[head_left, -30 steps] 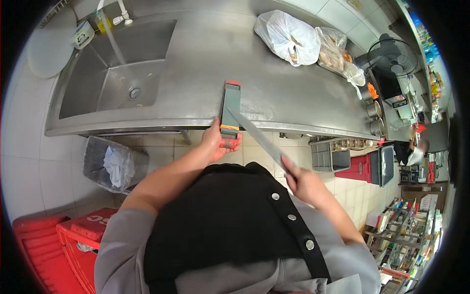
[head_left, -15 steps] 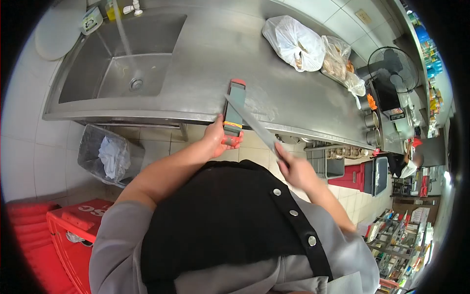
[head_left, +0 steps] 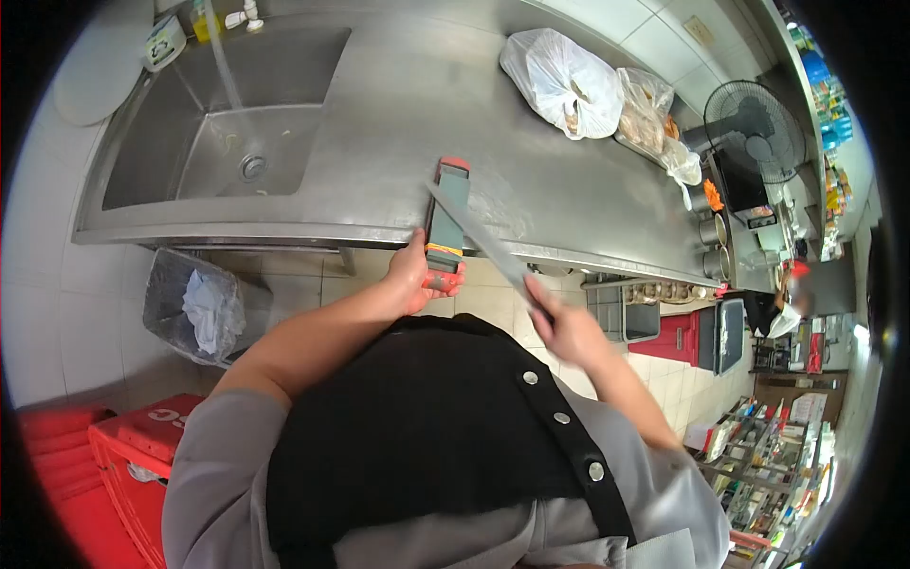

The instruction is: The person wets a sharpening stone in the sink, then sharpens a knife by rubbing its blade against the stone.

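Note:
My left hand (head_left: pixel 414 273) grips the near end of a sharpening stone (head_left: pixel 447 211), fingers wrapped round its dark holder. The stone is grey-green with a red far end and a yellow band near my hand. Its far part lies over the steel counter; the near end juts past the front edge. In my right hand (head_left: pixel 566 329) is a long knife (head_left: pixel 485 239), held by the handle. Its blade slants across the stone, tip toward the upper left. Whether the blade presses on the stone is hard to tell.
A steel counter (head_left: pixel 379 123) holds a sink (head_left: pixel 227 152) at left with water running. White plastic bags (head_left: pixel 564 85) sit at the back, near a fan (head_left: pixel 754 133). Below are a bin (head_left: pixel 204 308), a grey crate (head_left: pixel 621 308) and a red box (head_left: pixel 142 436). Another person (head_left: pixel 782 308) is far right.
The whole view has shifted slightly left. Both hands keep their hold, and the knife blade still lies aslant across the stone, with little change in its place along it.

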Available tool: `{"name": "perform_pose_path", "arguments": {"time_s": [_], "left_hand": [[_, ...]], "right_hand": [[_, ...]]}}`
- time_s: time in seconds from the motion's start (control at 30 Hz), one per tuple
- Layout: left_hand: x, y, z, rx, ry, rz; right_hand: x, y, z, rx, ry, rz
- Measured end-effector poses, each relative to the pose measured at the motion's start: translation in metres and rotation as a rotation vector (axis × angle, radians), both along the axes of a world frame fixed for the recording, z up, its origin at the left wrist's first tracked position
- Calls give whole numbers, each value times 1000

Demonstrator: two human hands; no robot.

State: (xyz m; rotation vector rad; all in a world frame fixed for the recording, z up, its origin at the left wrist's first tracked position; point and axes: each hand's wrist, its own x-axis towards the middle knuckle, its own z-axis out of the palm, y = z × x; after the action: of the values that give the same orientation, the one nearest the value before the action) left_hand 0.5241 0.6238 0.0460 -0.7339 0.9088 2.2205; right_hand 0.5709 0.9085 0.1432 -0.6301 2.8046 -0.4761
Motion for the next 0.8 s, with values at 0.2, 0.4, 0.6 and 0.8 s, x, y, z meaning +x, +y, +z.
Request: {"name": "perform_pose_path", "arguments": {"time_s": [0.2, 0.4, 0.6, 0.8], "left_hand": [[-2, 1, -5, -26, -23, 6], [-2, -3, -5, 12, 22, -42], [-2, 0, -5, -12, -15, -37], [-3, -1, 0, -22, -31, -38]], "right_hand": [[-86, -42, -41, -105, 39, -18], [29, 8, 7, -97, -95, -39], [-42, -40, -23, -20, -22, -18], [-56, -55, -26, -62, 20, -13]]}}
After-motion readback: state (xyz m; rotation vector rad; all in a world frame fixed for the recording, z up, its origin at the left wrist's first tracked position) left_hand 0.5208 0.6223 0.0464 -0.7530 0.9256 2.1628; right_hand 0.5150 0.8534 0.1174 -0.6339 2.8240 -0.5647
